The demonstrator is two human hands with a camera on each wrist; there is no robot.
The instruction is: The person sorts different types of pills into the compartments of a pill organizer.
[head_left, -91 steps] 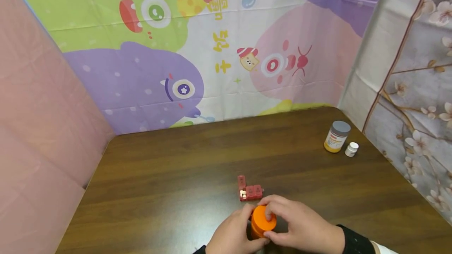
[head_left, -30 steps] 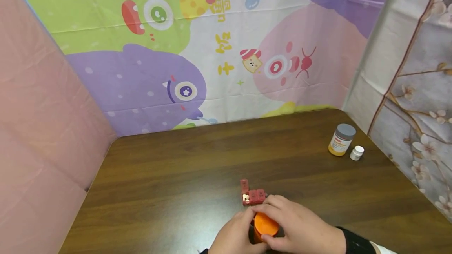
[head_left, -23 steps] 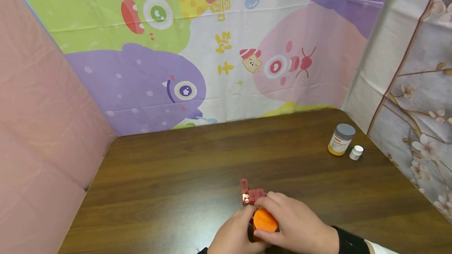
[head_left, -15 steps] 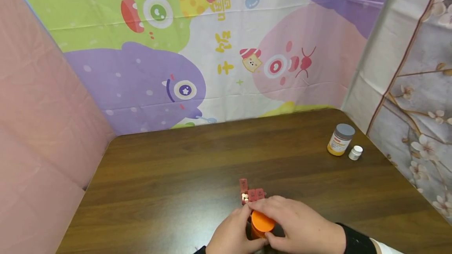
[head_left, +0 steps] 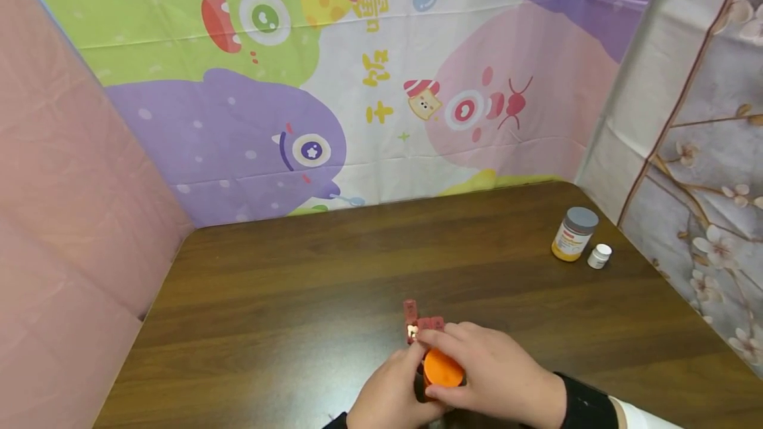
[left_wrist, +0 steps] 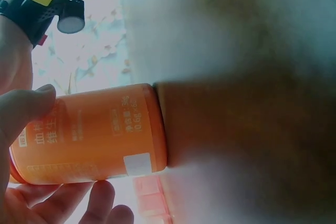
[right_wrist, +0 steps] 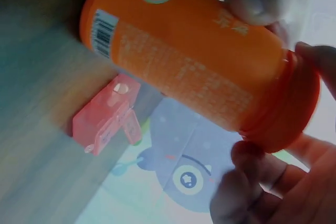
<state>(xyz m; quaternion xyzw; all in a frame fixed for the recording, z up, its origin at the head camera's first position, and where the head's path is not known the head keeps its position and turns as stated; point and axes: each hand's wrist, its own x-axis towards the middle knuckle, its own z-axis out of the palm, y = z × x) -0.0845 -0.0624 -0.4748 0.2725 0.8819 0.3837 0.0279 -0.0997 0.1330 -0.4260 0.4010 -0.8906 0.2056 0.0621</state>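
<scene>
Near the front edge of the table, an orange supplement bottle (left_wrist: pixel 89 135) stands upright with its orange cap (head_left: pixel 443 368) on. My left hand (head_left: pixel 384 389) grips the bottle's body, thumb on one side and fingers on the other. Around the cap's rim curl the thumb and fingers of my right hand (head_left: pixel 495 369); the right wrist view shows them pinching the cap (right_wrist: pixel 294 103) from both sides. Just beyond the hands lies a small red pill box (head_left: pixel 410 310). One lid is raised, and white pills show in that compartment. Right fingers partly cover the box in the head view.
At the right rear of the brown wooden table (head_left: pixel 286 283) stand a jar (head_left: pixel 574 236) with a grey lid and a small white bottle (head_left: pixel 599 256). Cartoon-print cloth (head_left: pixel 381 144) hangs behind, with pink cloth (head_left: pixel 71 230) on the left and floral cloth (head_left: pixel 709 217) on the right.
Three seconds ago a right finger lay on top of the cap; now the fingers wrap its rim. My right hand has shifted repeatedly around the cap, while the left keeps its hold on the bottle.
</scene>
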